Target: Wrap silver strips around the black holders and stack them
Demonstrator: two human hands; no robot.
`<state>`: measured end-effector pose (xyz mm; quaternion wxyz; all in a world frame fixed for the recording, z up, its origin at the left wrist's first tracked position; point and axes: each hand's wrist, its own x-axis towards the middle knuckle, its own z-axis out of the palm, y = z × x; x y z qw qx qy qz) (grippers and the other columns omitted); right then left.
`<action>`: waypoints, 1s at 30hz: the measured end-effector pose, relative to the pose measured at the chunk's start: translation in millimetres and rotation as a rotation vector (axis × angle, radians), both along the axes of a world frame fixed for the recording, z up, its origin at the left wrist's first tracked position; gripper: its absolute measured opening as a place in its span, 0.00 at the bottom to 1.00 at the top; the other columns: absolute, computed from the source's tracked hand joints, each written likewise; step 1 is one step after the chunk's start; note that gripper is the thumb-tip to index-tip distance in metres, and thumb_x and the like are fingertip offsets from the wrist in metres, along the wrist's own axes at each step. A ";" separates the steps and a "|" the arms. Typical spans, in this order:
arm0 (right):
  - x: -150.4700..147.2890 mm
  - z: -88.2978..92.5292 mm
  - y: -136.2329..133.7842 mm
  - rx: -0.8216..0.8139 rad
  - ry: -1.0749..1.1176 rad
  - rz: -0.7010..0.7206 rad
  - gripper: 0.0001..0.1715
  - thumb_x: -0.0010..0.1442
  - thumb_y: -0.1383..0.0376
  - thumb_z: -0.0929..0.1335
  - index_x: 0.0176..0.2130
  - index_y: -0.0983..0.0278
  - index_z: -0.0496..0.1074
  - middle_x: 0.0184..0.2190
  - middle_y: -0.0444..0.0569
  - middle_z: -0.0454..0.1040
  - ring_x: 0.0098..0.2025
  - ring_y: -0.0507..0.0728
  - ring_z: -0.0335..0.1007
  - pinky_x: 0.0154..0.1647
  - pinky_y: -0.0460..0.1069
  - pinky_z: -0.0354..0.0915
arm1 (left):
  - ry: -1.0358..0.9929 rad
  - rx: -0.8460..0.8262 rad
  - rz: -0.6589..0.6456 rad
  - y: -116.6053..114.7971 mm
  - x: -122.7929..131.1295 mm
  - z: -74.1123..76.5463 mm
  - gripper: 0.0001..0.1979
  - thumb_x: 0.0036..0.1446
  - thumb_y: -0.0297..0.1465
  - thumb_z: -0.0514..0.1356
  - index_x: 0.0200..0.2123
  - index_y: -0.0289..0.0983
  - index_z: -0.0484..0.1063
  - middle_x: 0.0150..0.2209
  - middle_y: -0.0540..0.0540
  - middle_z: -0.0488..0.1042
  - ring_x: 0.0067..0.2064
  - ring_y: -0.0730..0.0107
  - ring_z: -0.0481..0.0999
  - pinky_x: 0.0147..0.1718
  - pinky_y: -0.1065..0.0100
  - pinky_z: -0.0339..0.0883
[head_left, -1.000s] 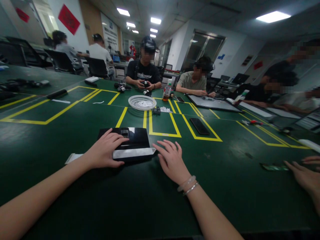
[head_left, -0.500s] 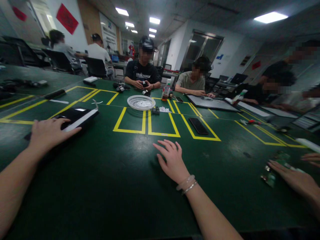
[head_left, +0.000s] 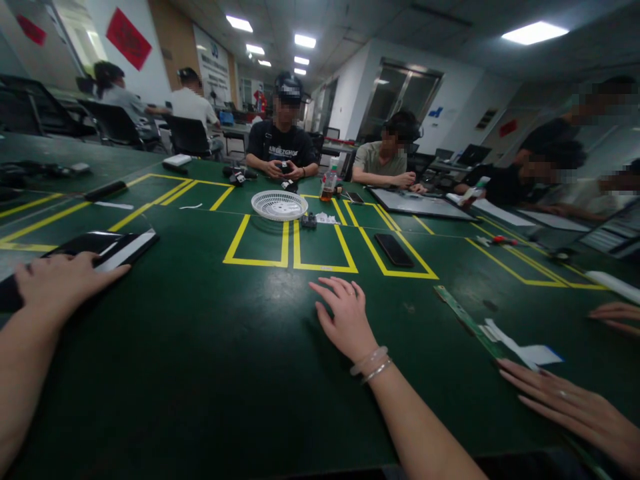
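Observation:
My left hand (head_left: 55, 283) lies spread on a flat black panel (head_left: 137, 248) at the left of the green table. The panel has a glossy surface and a white strip along it; part of it is hidden under my hand. A thin pale strand curls up at its far end. My right hand (head_left: 345, 310), with two bracelets at the wrist, rests on the table with fingers loosely apart and nothing in them. Beyond it lies a black smartphone (head_left: 394, 250) inside a yellow tape outline.
A white plastic basket (head_left: 279, 205) stands mid-table, beside a small dark part (head_left: 309, 221). At right, another person's hand (head_left: 565, 400) is by a long green circuit board (head_left: 467, 320) with a white ribbon cable (head_left: 515, 343). A bottle (head_left: 328, 183) stands farther back.
My left hand and the black panel have slid left and nearer to me. My right hand has hardly moved. The other person's circuit board now lies stretched out on the table.

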<state>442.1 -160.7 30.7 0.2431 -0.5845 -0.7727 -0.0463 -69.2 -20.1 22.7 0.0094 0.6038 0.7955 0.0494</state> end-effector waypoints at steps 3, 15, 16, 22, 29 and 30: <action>0.1 -0.1 0.1 0.002 0.005 0.009 0.23 0.65 0.66 0.64 0.58 0.53 0.68 0.58 0.48 0.70 0.63 0.62 0.59 0.65 0.66 0.46 | 0.036 -0.116 0.118 -5.7 19.8 10.2 0.41 0.61 0.57 0.53 0.60 0.26 0.66 0.58 0.23 0.56 0.57 0.26 0.57 0.48 0.37 0.60; -1.1 1.0 -1.5 0.006 0.009 0.037 0.25 0.64 0.66 0.64 0.59 0.52 0.67 0.59 0.48 0.70 0.63 0.62 0.60 0.65 0.66 0.47 | -0.065 -0.092 -0.213 -6.0 48.2 15.8 0.33 0.64 0.43 0.50 0.64 0.26 0.61 0.56 0.30 0.63 0.54 0.40 0.66 0.51 0.46 0.65; -1.0 1.2 -1.5 0.001 0.010 0.045 0.25 0.64 0.66 0.64 0.59 0.52 0.67 0.59 0.48 0.70 0.63 0.62 0.59 0.65 0.66 0.47 | -0.096 -0.064 -0.313 -5.0 54.1 14.6 0.33 0.62 0.44 0.51 0.63 0.26 0.62 0.55 0.32 0.64 0.55 0.43 0.66 0.53 0.49 0.64; -3.6 3.4 -3.0 -0.076 0.006 0.198 0.24 0.63 0.59 0.68 0.58 0.53 0.67 0.61 0.49 0.67 0.65 0.62 0.56 0.66 0.65 0.46 | -0.457 -0.014 -0.843 -20.5 122.7 8.8 0.32 0.60 0.48 0.55 0.59 0.31 0.66 0.52 0.39 0.69 0.50 0.49 0.70 0.46 0.59 0.68; -8.1 3.3 -4.7 -0.236 0.040 0.318 0.15 0.61 0.63 0.71 0.49 0.56 0.71 0.48 0.45 0.77 0.57 0.59 0.68 0.67 0.67 0.41 | -0.646 -0.097 -1.115 -53.7 178.4 13.2 0.23 0.60 0.44 0.60 0.55 0.39 0.72 0.53 0.42 0.70 0.53 0.53 0.70 0.51 0.61 0.68; -7.8 3.6 -4.6 -0.247 0.050 0.322 0.14 0.61 0.63 0.71 0.48 0.56 0.71 0.45 0.45 0.78 0.54 0.58 0.70 0.67 0.68 0.41 | -0.656 -0.094 -1.114 -55.1 179.6 13.5 0.22 0.61 0.44 0.60 0.54 0.40 0.72 0.52 0.43 0.70 0.53 0.53 0.70 0.51 0.60 0.68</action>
